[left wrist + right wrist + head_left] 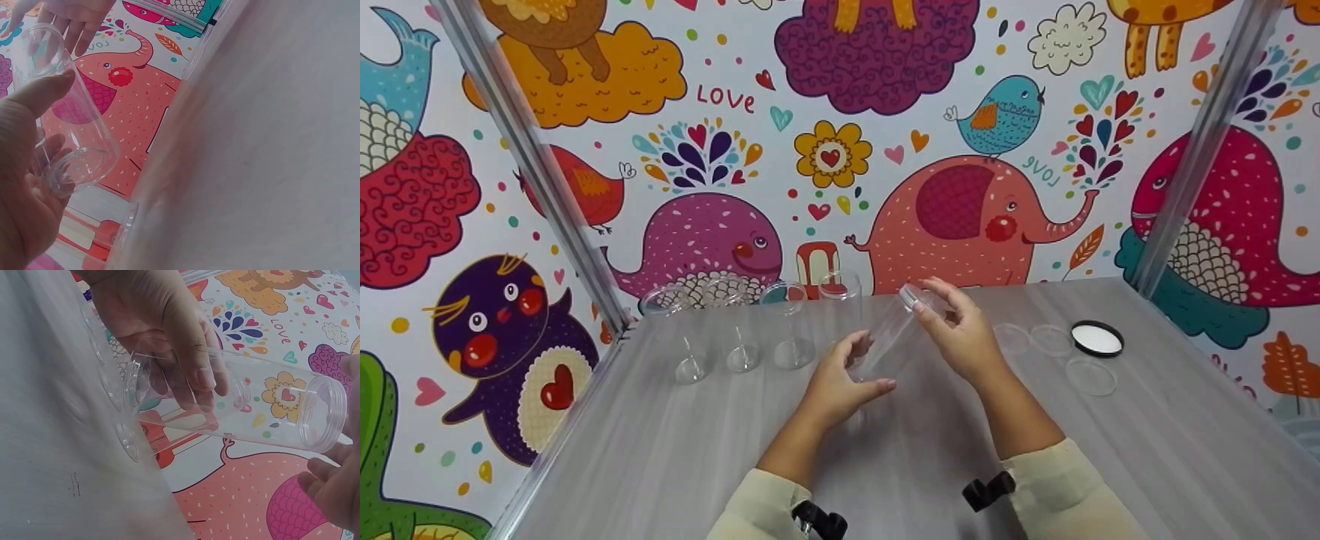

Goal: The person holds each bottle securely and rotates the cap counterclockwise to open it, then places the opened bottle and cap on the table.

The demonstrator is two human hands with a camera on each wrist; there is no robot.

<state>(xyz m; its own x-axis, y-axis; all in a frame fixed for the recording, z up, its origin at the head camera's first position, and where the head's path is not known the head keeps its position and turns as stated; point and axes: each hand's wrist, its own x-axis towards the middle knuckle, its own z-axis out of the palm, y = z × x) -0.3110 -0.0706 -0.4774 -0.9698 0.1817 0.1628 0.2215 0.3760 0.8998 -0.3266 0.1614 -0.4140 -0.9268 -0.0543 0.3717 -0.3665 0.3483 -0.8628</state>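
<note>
A clear cylindrical jar [885,330] is held tilted above the table, its ribbed mouth end [332,416] raised toward the right. My left hand [840,375] grips the lower part of the jar; in the left wrist view its thumb [48,93] lies along the side wall and its other fingers pass behind. At the upper end my right hand [964,330] has thumb and fingers around the rim. The right wrist view shows those fingers [323,478] right at the mouth's edge. Through the clear wall, nothing shows inside the jar.
Several similar clear jars [793,352] stand in a row at the back left of the grey table [660,465]. On the right lie a black-rimmed white disc [1097,339] and clear round discs [1091,376]. A cartoon-printed wall [825,90] and metal posts [1200,157] border the table.
</note>
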